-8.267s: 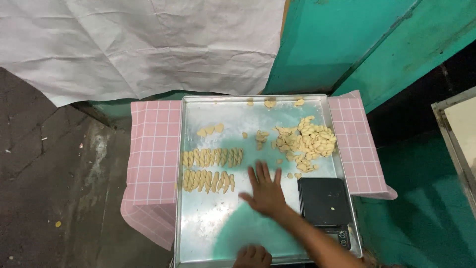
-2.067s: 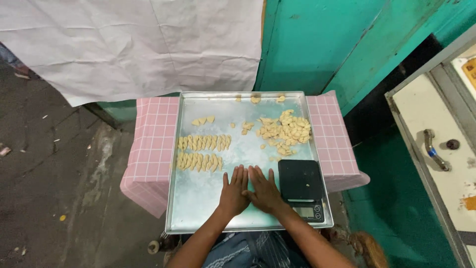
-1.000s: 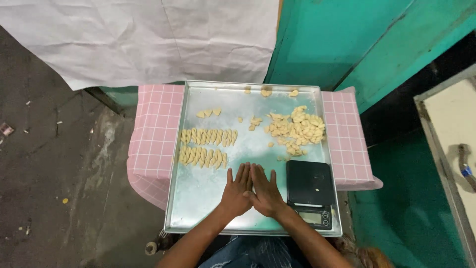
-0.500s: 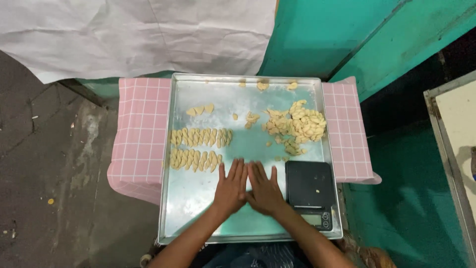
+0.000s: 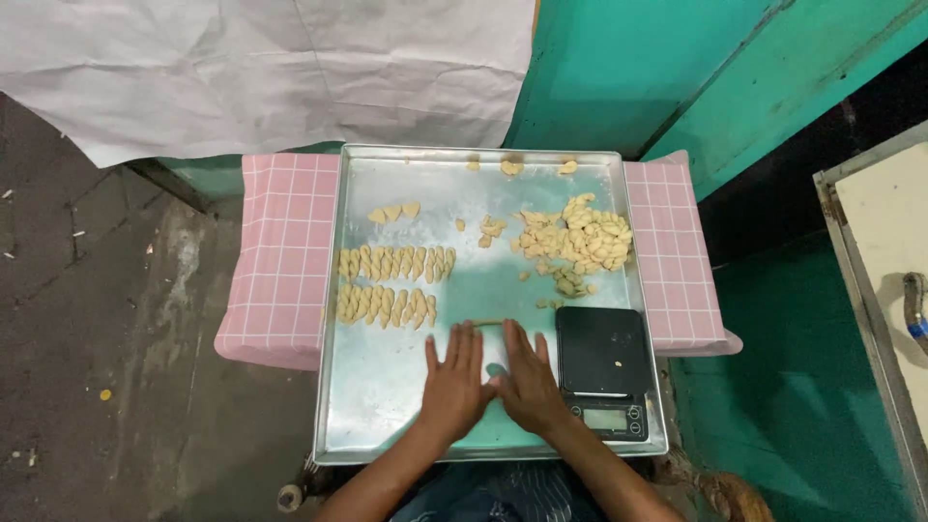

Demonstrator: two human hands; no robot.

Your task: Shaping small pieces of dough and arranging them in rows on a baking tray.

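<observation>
My left hand [image 5: 452, 385] and my right hand [image 5: 527, 380] lie flat, palms down and side by side, on the near half of a metal tray [image 5: 372, 387]. A thin rope of dough [image 5: 486, 323] pokes out just past my fingertips. Beyond the left hand lie two neat rows of shaped dough pieces [image 5: 391, 282]. A loose pile of dough pieces [image 5: 578, 239] sits at the tray's far right. A black kitchen scale [image 5: 603, 367] stands on the tray just right of my right hand.
The tray rests on a small table covered by a pink checked cloth [image 5: 282, 256]. White paper [image 5: 271, 68] hangs behind it against a teal wall [image 5: 619, 68]. A dark concrete floor [image 5: 97, 338] lies left; a cream cabinet edge [image 5: 880, 280] stands at right.
Both hands stay flat together on the tray, shifting slightly as they press. The camera view has drifted a little; dough rows, pile and scale are unmoved.
</observation>
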